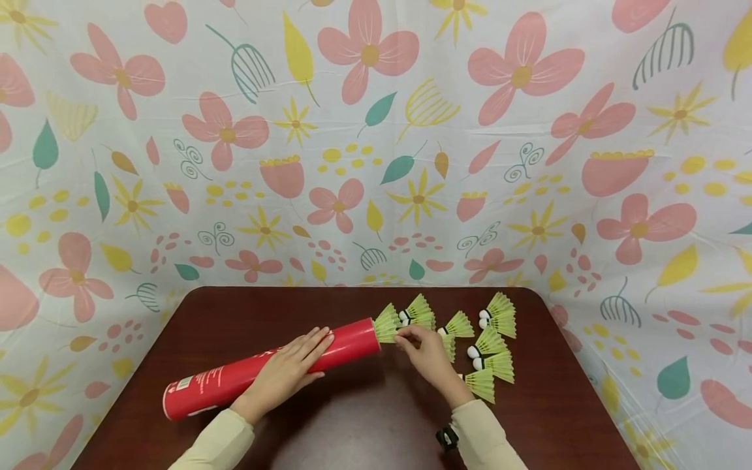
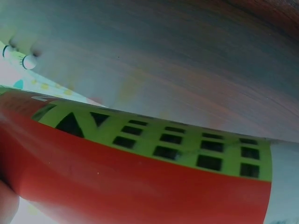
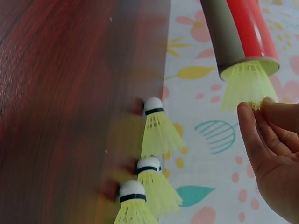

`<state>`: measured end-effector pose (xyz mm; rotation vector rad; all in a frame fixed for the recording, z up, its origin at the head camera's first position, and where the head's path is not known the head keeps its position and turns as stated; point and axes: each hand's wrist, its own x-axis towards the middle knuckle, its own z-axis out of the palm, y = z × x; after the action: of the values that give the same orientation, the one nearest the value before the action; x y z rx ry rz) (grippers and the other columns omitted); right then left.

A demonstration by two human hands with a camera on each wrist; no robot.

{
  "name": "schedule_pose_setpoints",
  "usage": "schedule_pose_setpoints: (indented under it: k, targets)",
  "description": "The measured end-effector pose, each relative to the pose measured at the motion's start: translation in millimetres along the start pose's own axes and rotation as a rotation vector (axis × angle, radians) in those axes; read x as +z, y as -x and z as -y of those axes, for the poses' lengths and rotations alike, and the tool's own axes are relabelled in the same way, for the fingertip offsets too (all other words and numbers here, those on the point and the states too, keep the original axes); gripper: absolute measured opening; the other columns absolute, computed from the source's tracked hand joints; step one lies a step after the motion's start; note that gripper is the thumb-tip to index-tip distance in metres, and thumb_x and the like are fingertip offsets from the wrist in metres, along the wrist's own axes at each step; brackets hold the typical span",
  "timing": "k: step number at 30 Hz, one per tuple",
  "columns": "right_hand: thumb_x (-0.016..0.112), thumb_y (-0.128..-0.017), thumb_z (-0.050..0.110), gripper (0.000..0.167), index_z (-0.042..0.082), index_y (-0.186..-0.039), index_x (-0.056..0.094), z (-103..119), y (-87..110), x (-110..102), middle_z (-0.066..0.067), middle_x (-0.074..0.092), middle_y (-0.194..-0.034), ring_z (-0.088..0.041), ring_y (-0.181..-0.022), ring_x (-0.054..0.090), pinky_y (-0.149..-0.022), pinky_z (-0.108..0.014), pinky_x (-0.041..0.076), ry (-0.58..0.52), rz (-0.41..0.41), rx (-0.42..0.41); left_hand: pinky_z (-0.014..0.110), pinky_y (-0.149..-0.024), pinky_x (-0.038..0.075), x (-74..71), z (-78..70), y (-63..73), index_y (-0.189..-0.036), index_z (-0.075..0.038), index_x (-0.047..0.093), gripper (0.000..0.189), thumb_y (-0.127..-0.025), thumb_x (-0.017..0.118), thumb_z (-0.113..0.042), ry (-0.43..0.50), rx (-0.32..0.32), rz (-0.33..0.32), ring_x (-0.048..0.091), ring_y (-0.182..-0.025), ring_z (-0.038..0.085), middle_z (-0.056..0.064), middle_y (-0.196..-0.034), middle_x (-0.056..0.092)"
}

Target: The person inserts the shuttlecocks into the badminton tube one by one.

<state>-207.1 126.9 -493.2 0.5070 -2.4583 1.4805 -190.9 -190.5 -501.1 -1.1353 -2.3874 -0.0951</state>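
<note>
My left hand [image 1: 290, 365] lies across a red cylindrical shuttlecock tube [image 1: 214, 385], fingers over its top and thumb along the near side. The tube slants up to the right; in the left wrist view its printed green band [image 2: 187, 147] shows. At its right mouth, a yellow shuttlecock [image 1: 385, 324] sits partly inside, skirt outward and cork hidden. The thumb and fingertips of my right hand [image 1: 431, 356] pinch the rim of that skirt. The right wrist view shows this skirt [image 3: 248, 86] spreading from the tube's round opening.
Several yellow shuttlecocks with white corks, such as this one [image 1: 499, 314], lie on the dark wooden table [image 1: 364, 424], to the right of the tube. Some are near or behind my right hand. A flower-printed cloth [image 1: 364, 150] hangs behind the table.
</note>
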Motion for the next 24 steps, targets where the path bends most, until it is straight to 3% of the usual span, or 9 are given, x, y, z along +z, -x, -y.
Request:
schedule_pose_setpoints:
  k: [7, 16, 24]
  targets:
    - [0.07, -0.087, 0.012, 0.006, 0.013, -0.092, 0.073, 1, 2.1, 8, 0.003, 0.071, -0.087, -0.01, -0.075, 0.064, -0.065, -0.025, 0.054, 0.041, 0.005, -0.03, 0.039, -0.105, 0.041, 2.5, -1.2, 2.5, -0.149, -0.009, 0.036, 0.082, -0.083, 0.074, -0.039, -0.004, 0.003, -0.005, 0.041, -0.135, 0.027, 0.011, -0.15, 0.039]
    - [0.071, -0.085, 0.009, 0.009, 0.012, -0.093, 0.074, -1, 0.2, 13, 0.002, 0.072, -0.09, -0.014, -0.081, 0.067, -0.068, -0.027, 0.055, 0.044, -0.025, -0.099, 0.039, -0.106, 0.04, 1.3, -2.9, 1.0, -0.149, -0.009, 0.035, 0.088, -0.077, 0.081, -0.032, -0.006, -0.012, 0.009, 0.04, -0.136, 0.027, 0.01, -0.151, 0.037]
    - [0.07, -0.087, 0.009, 0.01, 0.011, -0.095, 0.073, 0, 0.4, 15, 0.001, 0.072, -0.09, -0.013, -0.079, 0.066, -0.067, -0.026, 0.055, 0.042, -0.023, -0.107, 0.04, -0.103, 0.043, 3.5, -2.2, 0.8, -0.148, -0.008, 0.038, 0.089, -0.075, 0.082, -0.034, -0.016, 0.003, -0.016, 0.044, -0.133, 0.028, 0.013, -0.148, 0.042]
